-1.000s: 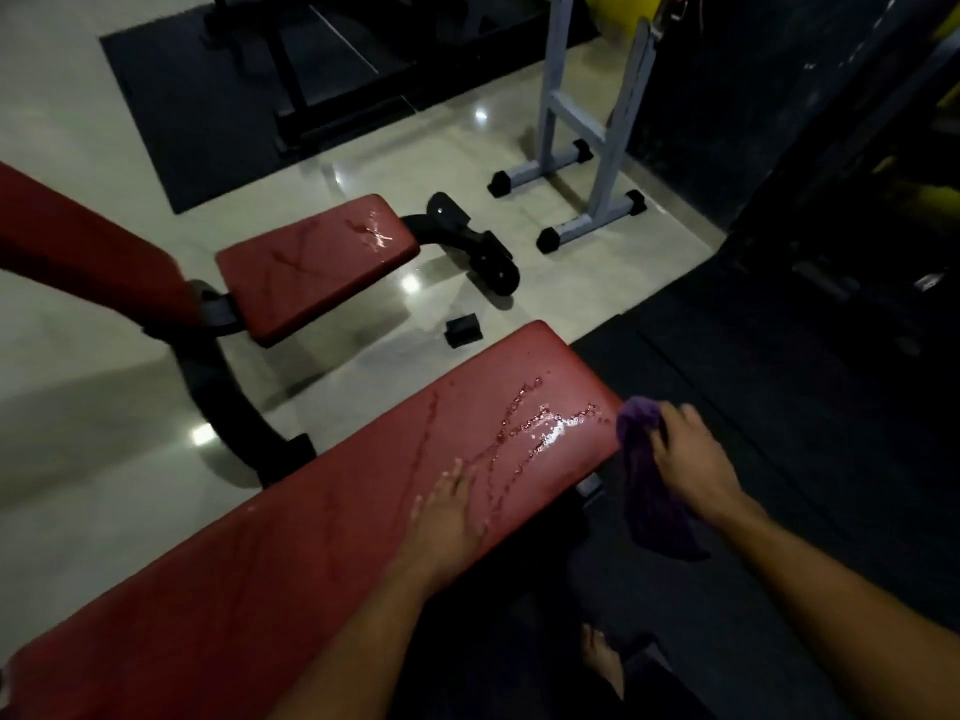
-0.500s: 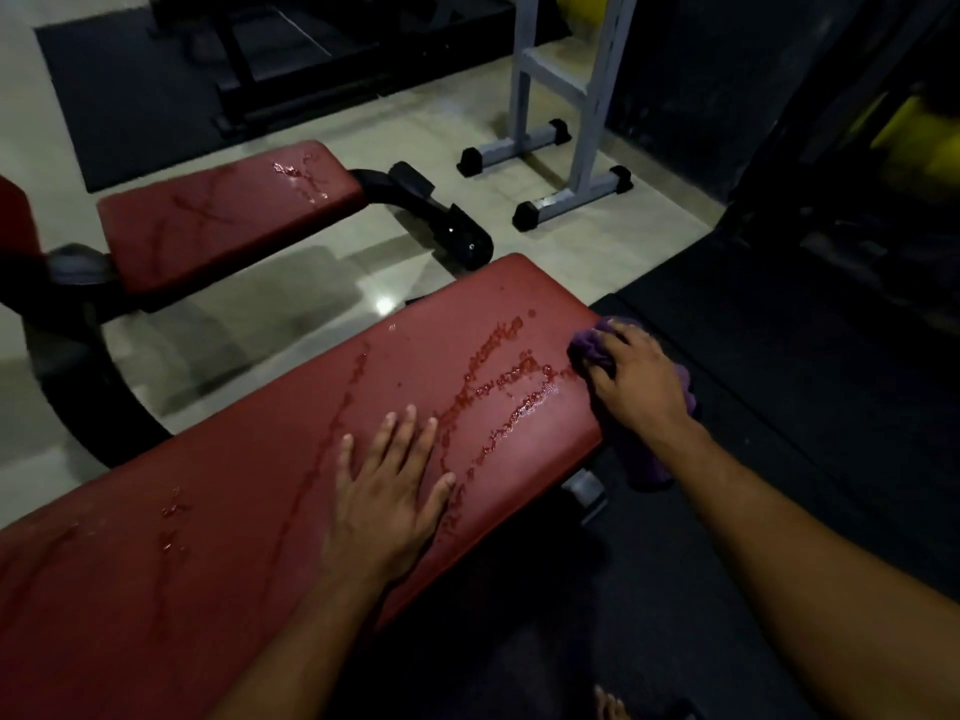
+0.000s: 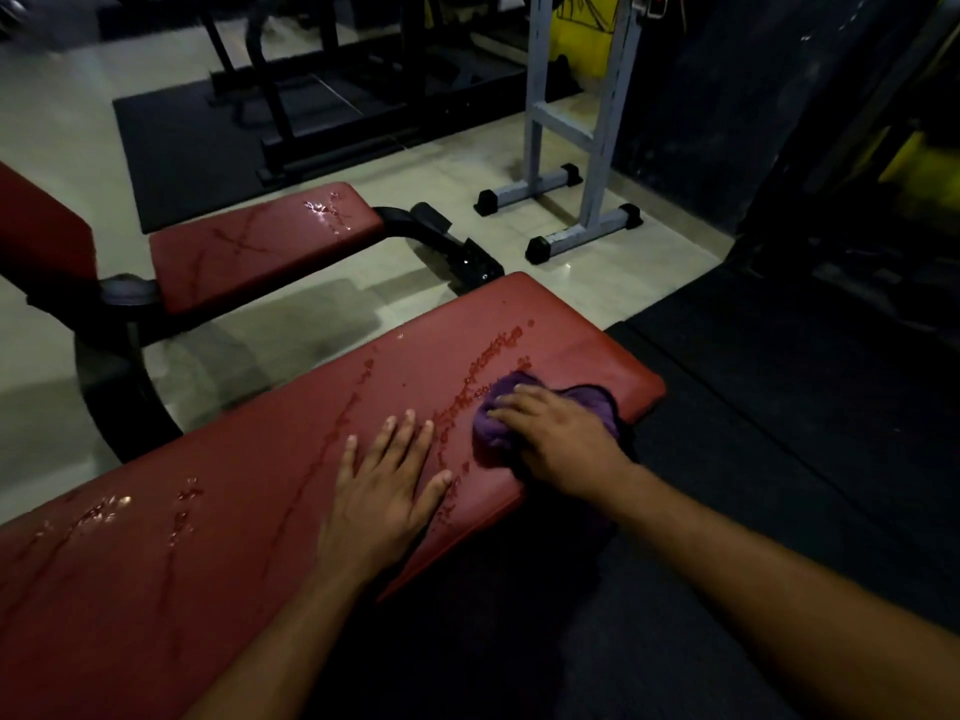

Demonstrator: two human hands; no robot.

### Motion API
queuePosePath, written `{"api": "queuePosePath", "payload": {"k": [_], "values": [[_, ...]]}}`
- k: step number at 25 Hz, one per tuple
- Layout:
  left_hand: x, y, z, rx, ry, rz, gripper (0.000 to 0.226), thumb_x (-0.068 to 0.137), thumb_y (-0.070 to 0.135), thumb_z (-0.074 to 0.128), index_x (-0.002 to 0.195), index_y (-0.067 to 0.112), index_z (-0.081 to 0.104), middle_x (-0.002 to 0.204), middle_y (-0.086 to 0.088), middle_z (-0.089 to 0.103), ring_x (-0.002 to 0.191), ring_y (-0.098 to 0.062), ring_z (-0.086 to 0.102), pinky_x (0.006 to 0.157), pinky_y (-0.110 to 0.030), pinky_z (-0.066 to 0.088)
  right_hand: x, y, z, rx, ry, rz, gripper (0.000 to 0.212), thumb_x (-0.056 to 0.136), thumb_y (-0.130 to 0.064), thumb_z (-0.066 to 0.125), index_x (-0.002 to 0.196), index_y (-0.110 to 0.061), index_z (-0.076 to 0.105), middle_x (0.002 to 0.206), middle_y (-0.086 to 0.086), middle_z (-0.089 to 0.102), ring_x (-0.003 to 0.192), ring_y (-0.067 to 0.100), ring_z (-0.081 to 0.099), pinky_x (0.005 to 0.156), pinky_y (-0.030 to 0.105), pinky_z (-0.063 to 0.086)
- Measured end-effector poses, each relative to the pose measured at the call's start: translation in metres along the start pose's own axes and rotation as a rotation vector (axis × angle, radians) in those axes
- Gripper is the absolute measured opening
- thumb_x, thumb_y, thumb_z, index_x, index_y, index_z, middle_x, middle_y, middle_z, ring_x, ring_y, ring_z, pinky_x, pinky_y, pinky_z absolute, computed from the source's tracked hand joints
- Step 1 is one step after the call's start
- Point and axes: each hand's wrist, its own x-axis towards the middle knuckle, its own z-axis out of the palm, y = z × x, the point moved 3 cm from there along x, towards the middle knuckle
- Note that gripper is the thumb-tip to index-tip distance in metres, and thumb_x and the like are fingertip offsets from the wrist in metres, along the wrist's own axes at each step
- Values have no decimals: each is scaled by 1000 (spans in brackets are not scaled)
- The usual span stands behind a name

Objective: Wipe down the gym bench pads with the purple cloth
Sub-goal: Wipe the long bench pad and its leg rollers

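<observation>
**Inspector:** Moved since half a second ago: the right hand [image 3: 558, 444] and the cloth [image 3: 530, 415]. Both were at the pad's end edge, the cloth partly hanging off; now the cloth lies bunched on top of the near pad [image 3: 260, 511], close to its right end, with the hand pressing down on it, fingers laid over the fabric.

**Clerk:** And the left hand?

**Inspector:** The left hand [image 3: 387, 485] is unchanged: flat on the surface, fingers spread, holding nothing, just beside the cloth.

**Clerk:** What does the move mean for the job?

**Inspector:** In my judgement wiping of this pad has only begun. The cloth sits at the end of the wet streaks [image 3: 483, 371], and droplets run leftward along the pad to a second wet patch [image 3: 98, 511] near its far-left part. None of that looks wiped.

**Clerk:** Counts?

**Inspector:** One cloth. Two hands. Three red pads in view: the near one, a smaller seat pad [image 3: 260, 246] behind it, also wet, and a corner of a third pad [image 3: 36, 226] at the left edge. One grey stand [image 3: 582, 148] on the floor beyond.
</observation>
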Motion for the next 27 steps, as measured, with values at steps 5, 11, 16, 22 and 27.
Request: {"api": "queuePosePath", "payload": {"k": [5, 11, 16, 22, 27], "values": [[-6, 2, -1, 13, -47, -11, 96, 82, 88, -7, 163, 36, -1, 169, 11, -11, 155, -8, -14, 126, -48, -9, 7, 120, -35, -19, -42, 371, 42, 92, -26, 63, 133, -28, 56, 138, -2, 49, 126, 24, 49, 100, 43, 46], [-5, 3, 3, 74, -108, 0, 115, 60, 106, -6, 152, 41, -26, 162, 11, -31, 153, -11, -26, 122, -52, -19, 17, 133, -13, -33, -14, 528, 51, 93, -46, 51, 140, -27, 43, 138, 8, 43, 115, 37, 52, 95, 49, 49], [-4, 0, 6, -47, 84, -15, 76, 94, 74, 4, 162, 41, 10, 169, 17, 3, 156, -3, -2, 127, -46, -3, 11, 60, 0, -272, 84, 493, 42, 92, -24, 49, 133, -16, 48, 135, 10, 51, 111, 34, 51, 93, 46, 43], [-4, -10, 13, -129, 261, -54, 66, 99, 47, 16, 156, 25, 41, 164, 7, 34, 151, -13, 32, 126, -48, 11, 2, -71, 25, -72, -7, 1, 46, 86, -23, 42, 126, -17, 62, 137, 7, 57, 107, 34, 57, 90, 46, 47], [-1, -8, 8, -97, 196, -84, 72, 94, 49, 8, 157, 31, 38, 165, 13, 31, 153, -8, 24, 127, -45, 8, -19, -18, -41, 188, -229, -47, 46, 94, -18, 61, 135, -37, 55, 145, -13, 48, 123, 6, 47, 108, 29, 39]]}}
